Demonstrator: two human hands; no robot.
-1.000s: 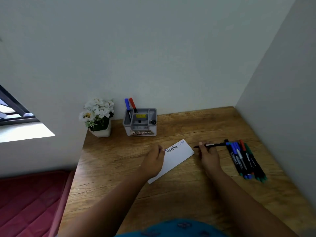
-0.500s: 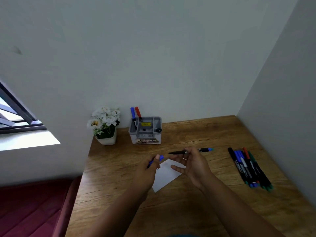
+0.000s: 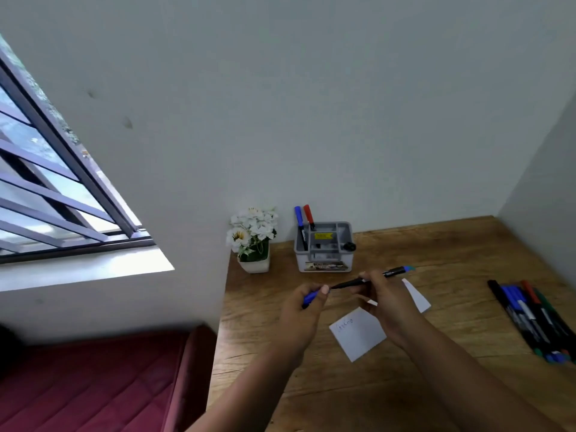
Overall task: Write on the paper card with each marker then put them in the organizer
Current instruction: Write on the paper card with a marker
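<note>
Card (image 3: pixel 358 336) shifted right, partly hidden | right hand (image 3: pixel 385 302) grips marker (image 3: pixel 371 279) | left hand (image 3: pixel 304 307) pinches cap (image 3: pixel 310 297)

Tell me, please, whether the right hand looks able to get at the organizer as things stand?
Probably yes: the organizer stands just beyond the right hand over bare desk, though that hand holds a marker.

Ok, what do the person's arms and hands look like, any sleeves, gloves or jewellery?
Both forearms are bare, with no sleeves in view. The left hand and right hand wear no gloves, and no rings, watch or bracelets show. A short, unpainted thumbnail shows on the left.
</note>
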